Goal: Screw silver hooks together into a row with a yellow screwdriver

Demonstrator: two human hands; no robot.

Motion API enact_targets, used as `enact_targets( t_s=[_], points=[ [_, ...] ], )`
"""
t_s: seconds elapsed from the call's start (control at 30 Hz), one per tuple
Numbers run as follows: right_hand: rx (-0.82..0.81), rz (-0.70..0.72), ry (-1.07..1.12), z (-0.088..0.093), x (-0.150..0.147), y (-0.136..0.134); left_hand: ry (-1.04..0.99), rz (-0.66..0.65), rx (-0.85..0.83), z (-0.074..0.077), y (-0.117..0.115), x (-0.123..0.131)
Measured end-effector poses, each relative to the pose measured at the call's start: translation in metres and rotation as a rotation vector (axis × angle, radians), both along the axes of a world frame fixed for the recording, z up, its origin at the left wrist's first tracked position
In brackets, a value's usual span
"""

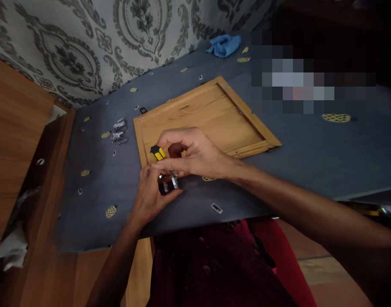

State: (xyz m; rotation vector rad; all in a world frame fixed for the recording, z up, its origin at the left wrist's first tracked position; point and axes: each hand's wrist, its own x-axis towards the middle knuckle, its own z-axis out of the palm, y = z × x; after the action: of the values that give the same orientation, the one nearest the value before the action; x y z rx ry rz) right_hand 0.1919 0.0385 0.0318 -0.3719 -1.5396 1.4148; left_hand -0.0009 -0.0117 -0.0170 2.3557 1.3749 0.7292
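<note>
Screwdriver (157,152): black-and-yellow handle, butt pointing far-left, long axis slanting toward near-right.
Right hand (195,153): clasped around screwdriver.
Left hand (152,194): pinching shiny metal hinge (169,182).
Wooden panel (214,115): beneath.

Dim warm light, dark corners, soft blur, pixelated patch upper right.

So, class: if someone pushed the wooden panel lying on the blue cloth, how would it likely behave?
The wooden panel looks stiff, a flat board with a raised frame, so it would probably slide as one piece. Lying flat, it seems unlikely to tip or roll. The blue cloth beneath might bunch up and drag on it.
</note>
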Motion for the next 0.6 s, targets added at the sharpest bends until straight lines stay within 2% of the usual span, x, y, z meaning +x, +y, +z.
enact_targets(
  t_s=[0.13,0.3,0.4,0.6],
  points=[
    [-0.004,-0.007,0.023,-0.0014,-0.0028,-0.0023,-0.001,0.032,0.003,-0.0039,0.0001,-0.0015],
    [0.006,0.062,-0.097,0.0061,0.0048,-0.0010,0.002,0.011,0.030,-0.0025,0.0006,-0.0003],
    [0.013,0.086,-0.074,0.0056,0.0053,0.0006,-0.008,0.014,0.028,-0.0016,0.0004,0.0002],
    [0.014,-0.026,0.014,-0.0018,-0.0042,-0.0030,0.002,0.036,-0.003,-0.0017,0.0002,0.0000]
  ],
)
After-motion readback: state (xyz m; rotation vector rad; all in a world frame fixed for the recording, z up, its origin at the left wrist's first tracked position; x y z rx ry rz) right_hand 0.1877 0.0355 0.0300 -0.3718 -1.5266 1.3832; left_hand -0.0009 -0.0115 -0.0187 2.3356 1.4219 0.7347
